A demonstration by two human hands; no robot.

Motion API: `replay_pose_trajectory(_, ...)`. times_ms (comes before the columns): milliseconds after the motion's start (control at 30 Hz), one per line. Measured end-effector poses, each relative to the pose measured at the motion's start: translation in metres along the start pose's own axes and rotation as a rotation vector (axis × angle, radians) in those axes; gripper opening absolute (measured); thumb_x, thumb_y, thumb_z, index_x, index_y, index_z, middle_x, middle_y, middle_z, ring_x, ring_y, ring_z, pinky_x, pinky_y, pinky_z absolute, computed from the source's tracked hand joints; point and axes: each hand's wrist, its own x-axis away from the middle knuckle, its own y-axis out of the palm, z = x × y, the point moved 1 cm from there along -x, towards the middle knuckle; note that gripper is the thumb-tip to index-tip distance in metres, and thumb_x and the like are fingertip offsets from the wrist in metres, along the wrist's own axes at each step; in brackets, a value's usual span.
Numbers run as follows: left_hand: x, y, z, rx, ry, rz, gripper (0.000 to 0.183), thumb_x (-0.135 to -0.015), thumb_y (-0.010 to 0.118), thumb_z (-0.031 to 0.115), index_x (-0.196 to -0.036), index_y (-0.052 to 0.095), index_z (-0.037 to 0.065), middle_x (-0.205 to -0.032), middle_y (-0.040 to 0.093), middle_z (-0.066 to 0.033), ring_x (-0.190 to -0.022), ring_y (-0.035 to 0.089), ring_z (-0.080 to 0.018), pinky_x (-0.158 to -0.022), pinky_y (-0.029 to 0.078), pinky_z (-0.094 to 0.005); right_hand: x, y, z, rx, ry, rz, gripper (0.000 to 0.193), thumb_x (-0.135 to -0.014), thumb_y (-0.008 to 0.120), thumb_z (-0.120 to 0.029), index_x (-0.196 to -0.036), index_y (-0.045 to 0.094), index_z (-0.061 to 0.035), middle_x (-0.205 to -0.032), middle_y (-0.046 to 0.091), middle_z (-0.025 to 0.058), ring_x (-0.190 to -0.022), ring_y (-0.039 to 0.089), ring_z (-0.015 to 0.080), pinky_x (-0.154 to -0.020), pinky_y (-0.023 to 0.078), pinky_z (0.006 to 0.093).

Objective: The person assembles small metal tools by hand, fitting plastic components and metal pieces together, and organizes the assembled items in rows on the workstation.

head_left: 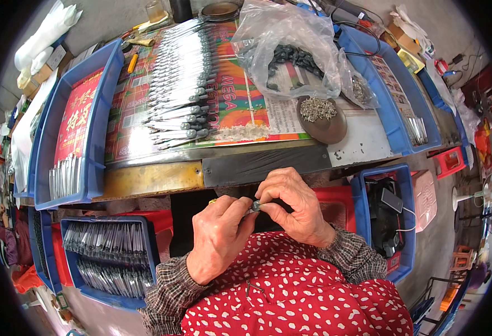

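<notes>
In front of the table edge, above my lap, both hands meet at a small dark piece [255,206] with a pale, shiny bit at its side. My left hand [219,234] is closed, thumb and forefinger pinching the piece from the left. From the right, the fingertips of my right hand [292,208] close on the same piece. Fingers cover most of it, so its exact kind cannot be told. Beyond my hands, a long stack of slim silver pieces with dark ends [180,84] lies on the table. A brown round dish [327,131] bears a heap of small metal pins [318,108].
A clear plastic bag [291,25] holds black parts [296,57]. Blue trays [101,101] with silver pieces flank the work area. Below left stands a blue crate [152,246] of similar pieces; below right, another blue crate [407,224] holds a black bag. An orange-handled tool [133,63] lies far left.
</notes>
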Motion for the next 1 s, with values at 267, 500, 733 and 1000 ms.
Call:
replay_pose_trajectory(267, 0.001, 0.002, -0.004, -0.089, 0.102, 0.076, 0.028, -0.070, 0.076, 0.004, -0.096, 0.065, 0.004, -0.077, 0.060, -0.0081, -0.063, 0.061, -0.0263, -0.054, 0.050, -0.0357, 0.007, 0.010, -0.001, 0.300, -0.174, 0.090, 0.019, -0.076, 0.074, -0.007, -0.089, 0.062, -0.0028, -0.094, 0.064, 0.0084, -0.088, 0.060, 0.0299, -0.079, 0.049, 0.0403)
replay_pose_trajectory(500, 0.001, 0.003, -0.005, -0.162, 0.181, 0.112, 0.030, -0.069, 0.076, 0.003, -0.096, 0.063, 0.002, -0.079, 0.060, -0.0075, -0.064, 0.061, -0.0244, -0.055, 0.050, -0.0342, 0.013, 0.009, 0.001, 0.493, -0.440, 0.061, 0.031, -0.068, 0.074, -0.002, -0.098, 0.066, 0.0017, -0.101, 0.067, 0.0118, -0.091, 0.064, 0.0281, -0.074, 0.054, 0.0401)
replay_pose_trajectory(733, 0.002, 0.004, -0.011, -0.187, 0.175, 0.110, 0.029, -0.071, 0.075, 0.003, -0.097, 0.062, 0.003, -0.078, 0.058, -0.0072, -0.062, 0.060, -0.0243, -0.053, 0.049, -0.0347, 0.015, 0.014, 0.010, 0.471, -0.405, 0.010, 0.029, -0.075, 0.070, -0.007, -0.102, 0.067, 0.0007, -0.111, 0.063, 0.0108, -0.100, 0.062, 0.0265, -0.081, 0.053, 0.0401)
replay_pose_trajectory(1000, -0.005, -0.002, -0.006, 0.073, 0.048, 0.057, 0.026, -0.071, 0.076, -0.001, -0.095, 0.066, 0.002, -0.078, 0.064, -0.0097, -0.065, 0.064, -0.0262, -0.056, 0.051, -0.0344, 0.010, 0.005, 0.009, -0.472, 0.371, -0.047, 0.019, -0.097, 0.061, -0.010, -0.110, 0.063, 0.0023, -0.085, 0.067, 0.0073, -0.070, 0.063, 0.0101, -0.063, 0.053, 0.0239)
